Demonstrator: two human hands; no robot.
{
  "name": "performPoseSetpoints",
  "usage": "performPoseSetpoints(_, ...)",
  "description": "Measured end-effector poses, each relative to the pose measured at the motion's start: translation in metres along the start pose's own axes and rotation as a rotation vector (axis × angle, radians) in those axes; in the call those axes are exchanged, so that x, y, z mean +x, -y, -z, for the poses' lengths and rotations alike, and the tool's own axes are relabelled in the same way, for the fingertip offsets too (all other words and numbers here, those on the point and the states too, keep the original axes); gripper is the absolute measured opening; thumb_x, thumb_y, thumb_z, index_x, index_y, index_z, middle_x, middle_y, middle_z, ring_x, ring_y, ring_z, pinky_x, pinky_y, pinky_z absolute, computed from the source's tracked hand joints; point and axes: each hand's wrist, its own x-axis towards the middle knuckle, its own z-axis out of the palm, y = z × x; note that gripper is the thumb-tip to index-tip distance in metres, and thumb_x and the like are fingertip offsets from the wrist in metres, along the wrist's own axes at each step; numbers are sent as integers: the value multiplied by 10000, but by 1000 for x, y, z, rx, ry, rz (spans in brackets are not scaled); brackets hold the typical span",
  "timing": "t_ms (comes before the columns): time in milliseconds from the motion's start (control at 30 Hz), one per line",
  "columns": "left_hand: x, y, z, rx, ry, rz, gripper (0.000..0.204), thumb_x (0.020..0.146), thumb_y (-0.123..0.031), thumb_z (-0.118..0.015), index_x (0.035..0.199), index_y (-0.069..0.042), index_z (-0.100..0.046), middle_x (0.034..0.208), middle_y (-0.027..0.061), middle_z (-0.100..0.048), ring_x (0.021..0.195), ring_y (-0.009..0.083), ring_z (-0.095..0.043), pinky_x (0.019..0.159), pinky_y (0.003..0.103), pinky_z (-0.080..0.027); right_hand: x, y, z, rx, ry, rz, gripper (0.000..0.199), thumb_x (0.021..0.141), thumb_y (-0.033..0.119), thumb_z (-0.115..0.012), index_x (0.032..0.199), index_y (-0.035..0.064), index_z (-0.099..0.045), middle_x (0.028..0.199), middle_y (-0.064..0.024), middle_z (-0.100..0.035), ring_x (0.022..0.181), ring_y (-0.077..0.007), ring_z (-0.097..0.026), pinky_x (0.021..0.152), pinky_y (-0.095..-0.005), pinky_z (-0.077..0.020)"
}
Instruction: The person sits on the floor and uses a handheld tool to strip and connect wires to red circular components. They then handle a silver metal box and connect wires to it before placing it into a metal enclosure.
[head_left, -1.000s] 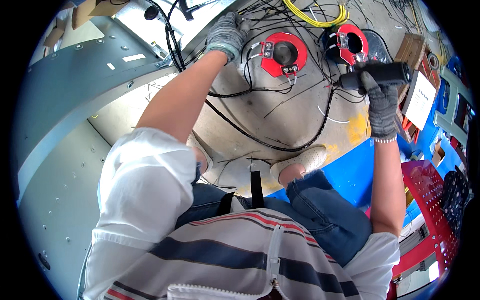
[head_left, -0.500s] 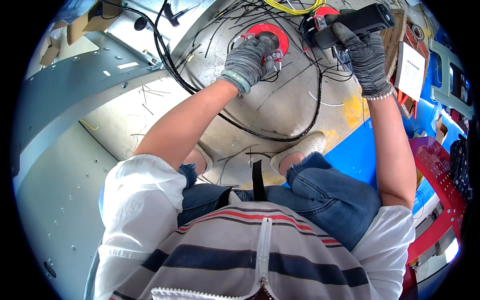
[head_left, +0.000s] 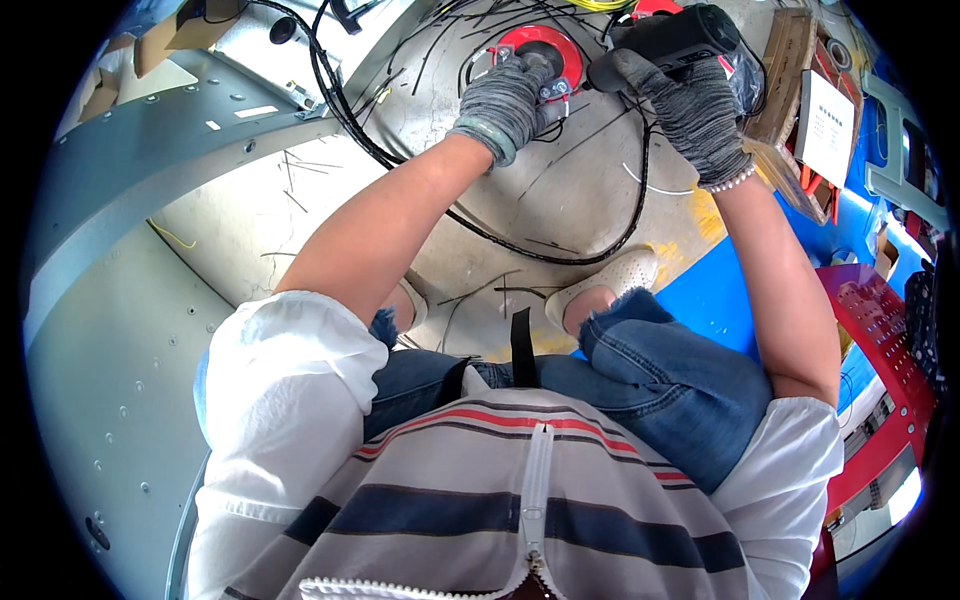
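Gripping black power tool (head_left: 672, 38) beside white label sheet (head_left: 829, 128)

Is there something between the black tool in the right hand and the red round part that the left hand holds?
Nothing visible: black tool sits beside red round part; left hand grips its near side.

You stand on a pale concrete floor (head_left: 300, 215). On it lie a red ring (head_left: 545, 50), a looping black cable (head_left: 600, 245) and scattered wire offcuts (head_left: 300, 165); a blue mat (head_left: 720, 300) covers its right edge.
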Motion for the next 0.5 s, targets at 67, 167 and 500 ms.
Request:
performPoseSetpoints(67,-2,5,-5,-54,-78,-50,391,736,-310,-641,1080,-137,-570,1061,93,-589,919,297,-585,779,404,-482,0,4,-3,-50,-17,61,398,782,255,-695,1089,41,-557,958,-87,-639,873,-152,-618,754,-278,-499)
performPoseSetpoints(167,4,9,-9,-87,-19,-17,330,744,-270,-626,1052,-155,-591,1054,78,-591,916,298,-584,775,410,-481,-1,7,-6,-15,-56,111,362,774,194,-688,1076,44,-556,936,-75,-633,842,-149,-613,726,-270,-500)
performPoseSetpoints(500,15,4,-24,-109,-47,77,282,701,-251,-640,950,-118,-646,944,105,-620,861,287,-594,760,409,-476,-3,9,-17,261,-116,62,285,750,45,-680,1010,51,-563,884,-38,-613,769,-139,-589,662,-261,-488)
